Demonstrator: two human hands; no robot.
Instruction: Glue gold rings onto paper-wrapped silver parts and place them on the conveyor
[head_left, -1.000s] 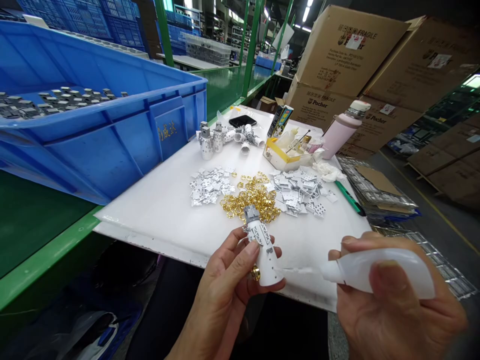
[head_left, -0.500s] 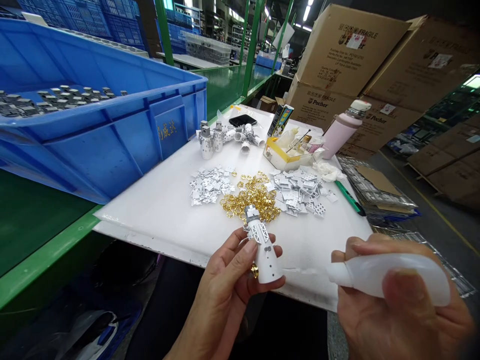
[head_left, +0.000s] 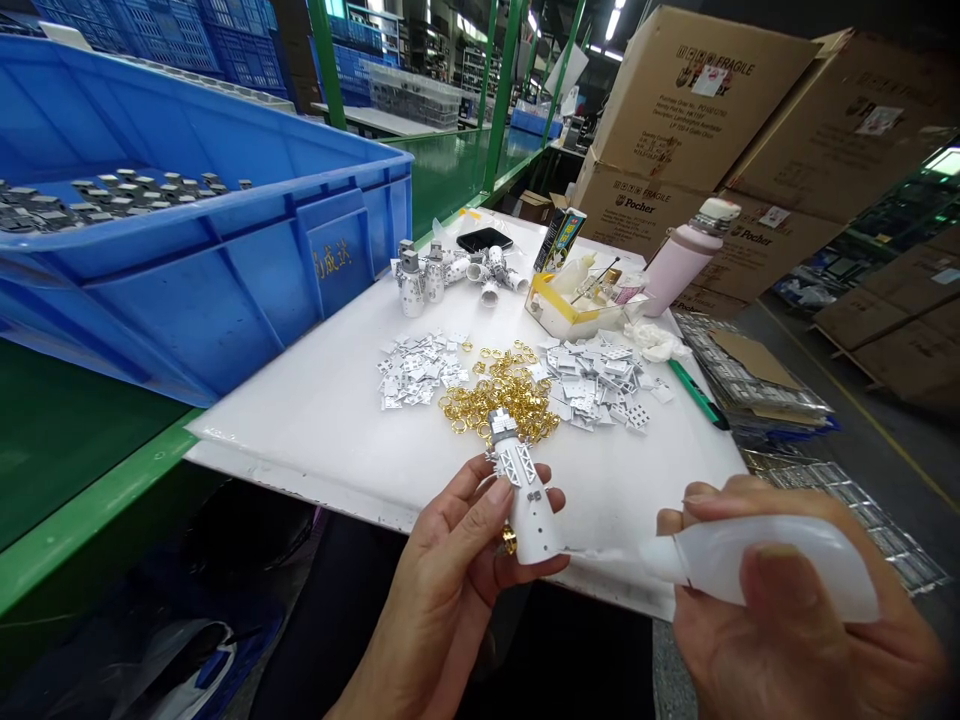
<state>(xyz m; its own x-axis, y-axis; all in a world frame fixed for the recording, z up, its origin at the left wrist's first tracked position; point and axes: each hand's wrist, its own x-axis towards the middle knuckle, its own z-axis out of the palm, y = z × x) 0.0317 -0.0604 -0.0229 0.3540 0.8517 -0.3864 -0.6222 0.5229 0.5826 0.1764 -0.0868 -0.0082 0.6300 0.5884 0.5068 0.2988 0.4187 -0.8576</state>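
My left hand is closed around a white conical model part with a grey top and lattice strips on its side. A small gold ring shows between the fingers under it. To the right, my right hand grips a translucent white squeeze bottle, its nozzle pointing left toward the part but apart from it. Just beyond the part lies a heap of gold rings, flanked by small white plates on the left and more white plates on the right.
A large blue crate with grey pieces stands at the left. Farther back on the white table are finished-looking white cones, a phone, a yellow-edged tray, a pink bottle and a green pen. Cardboard boxes rise behind.
My right hand has shifted slightly left with the squeeze bottle, bringing its nozzle nearer the model part. My left hand holds the part almost unmoved.
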